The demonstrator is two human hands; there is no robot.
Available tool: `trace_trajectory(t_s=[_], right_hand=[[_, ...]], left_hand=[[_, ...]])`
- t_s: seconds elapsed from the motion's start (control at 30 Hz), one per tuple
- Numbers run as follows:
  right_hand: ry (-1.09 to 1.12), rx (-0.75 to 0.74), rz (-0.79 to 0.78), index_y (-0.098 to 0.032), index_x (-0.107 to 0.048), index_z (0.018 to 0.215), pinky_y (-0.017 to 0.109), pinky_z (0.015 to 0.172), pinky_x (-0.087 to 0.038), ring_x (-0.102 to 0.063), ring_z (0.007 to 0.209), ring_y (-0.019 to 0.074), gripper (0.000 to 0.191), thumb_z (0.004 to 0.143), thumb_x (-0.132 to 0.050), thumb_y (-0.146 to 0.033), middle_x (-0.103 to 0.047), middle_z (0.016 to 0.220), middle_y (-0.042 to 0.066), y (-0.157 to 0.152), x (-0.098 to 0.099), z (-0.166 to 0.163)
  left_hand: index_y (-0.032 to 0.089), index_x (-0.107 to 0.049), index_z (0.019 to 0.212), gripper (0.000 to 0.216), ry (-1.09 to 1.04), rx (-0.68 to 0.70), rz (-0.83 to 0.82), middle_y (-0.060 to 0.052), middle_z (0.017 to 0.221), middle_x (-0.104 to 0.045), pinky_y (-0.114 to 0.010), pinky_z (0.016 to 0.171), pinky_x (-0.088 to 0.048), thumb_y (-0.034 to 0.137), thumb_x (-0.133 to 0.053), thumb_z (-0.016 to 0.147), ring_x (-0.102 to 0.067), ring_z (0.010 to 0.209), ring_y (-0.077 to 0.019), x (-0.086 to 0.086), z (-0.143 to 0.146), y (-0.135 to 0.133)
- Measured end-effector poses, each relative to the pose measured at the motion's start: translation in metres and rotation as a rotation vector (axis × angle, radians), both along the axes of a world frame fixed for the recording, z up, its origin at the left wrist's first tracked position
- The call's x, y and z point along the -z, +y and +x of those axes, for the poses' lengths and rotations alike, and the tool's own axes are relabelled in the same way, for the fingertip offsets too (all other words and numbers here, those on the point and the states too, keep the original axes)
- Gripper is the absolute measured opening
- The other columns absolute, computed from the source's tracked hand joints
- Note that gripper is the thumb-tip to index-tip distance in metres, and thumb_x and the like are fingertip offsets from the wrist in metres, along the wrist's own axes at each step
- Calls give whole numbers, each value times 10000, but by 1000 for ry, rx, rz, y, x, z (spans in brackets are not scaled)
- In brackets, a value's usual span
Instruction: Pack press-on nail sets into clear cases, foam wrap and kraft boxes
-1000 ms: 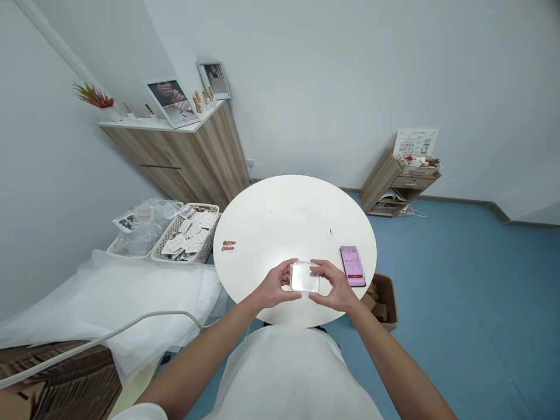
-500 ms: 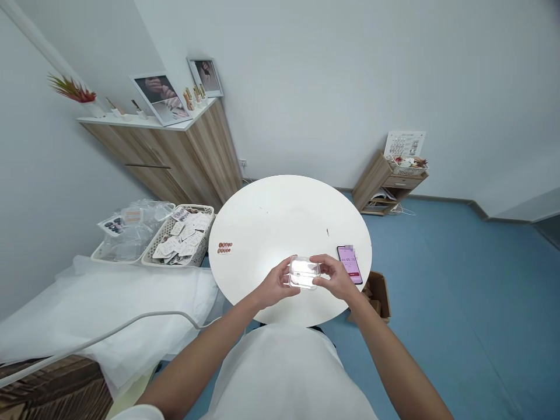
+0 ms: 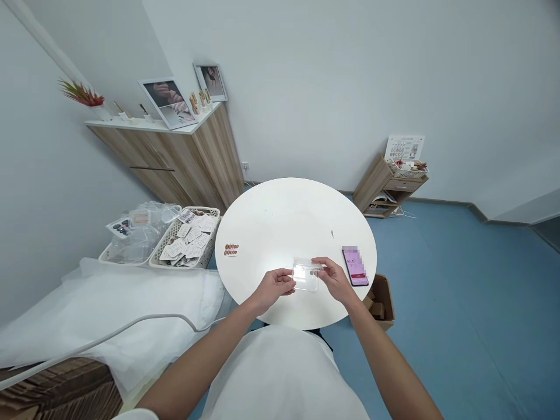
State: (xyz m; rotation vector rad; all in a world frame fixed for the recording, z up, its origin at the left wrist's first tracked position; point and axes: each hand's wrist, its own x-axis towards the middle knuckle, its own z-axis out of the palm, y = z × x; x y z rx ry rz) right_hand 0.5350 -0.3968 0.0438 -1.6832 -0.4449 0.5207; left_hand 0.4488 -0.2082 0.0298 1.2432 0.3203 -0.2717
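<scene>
Over the near part of the round white table (image 3: 289, 204) I hold a small clear plastic box (image 3: 305, 279) with both hands. My left hand (image 3: 275, 286) grips its left edge between thumb and fingers. On the upper right side, my right hand (image 3: 331, 277) pinches the box near its top edge. Glare covers the clear plastic, so I cannot tell how far its lid is raised. A small set of reddish-brown press-on nails (image 3: 231, 250) lies on the left of the table. Right of my right hand lies a phone (image 3: 356, 266) with a pink screen.
Left of the table stand a white basket of cards (image 3: 210, 233) and another of clear packages (image 3: 131, 248). A cardboard box (image 3: 382, 303) sits on the floor at right. A wooden cabinet (image 3: 214, 157) and a small shelf unit (image 3: 371, 186) stand by the wall.
My right fingers have shifted to the upper edge of the clear plastic box, and its upper part looks tilted. The whole view has moved slightly.
</scene>
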Motion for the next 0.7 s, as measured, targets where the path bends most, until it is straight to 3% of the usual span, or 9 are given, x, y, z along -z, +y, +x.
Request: trace_trajectory(t_s=[0.13,0.37,0.7], right_hand=[[50,79,54,-192,-569,992,348,742,-474,-592,756,151,403,788,-425,-509,-589,926,60,11,1,-5],[210,221,87,-191,-576,1000,318,634,-476,-540,560,100,449,757,-449,-546,-547,758,18,28,7,-21],[333,309,22,-169,-609,973,301,607,-440,-482,529,99,509,745,-426,-585,-555,696,30,43,22,-35]], left_hand=[[142,-583,979,418,-18,24,18,-17,737,-571,-328,735,-482,350,-697,635,-581,668,-109,3,-7,7],[150,-583,998,431,-30,91,50,-30,757,-581,-337,735,-479,369,-685,641,-583,678,-117,8,-21,20],[144,-581,1006,432,-51,117,33,-36,775,-590,-330,746,-472,362,-681,646,-581,687,-114,22,-28,32]])
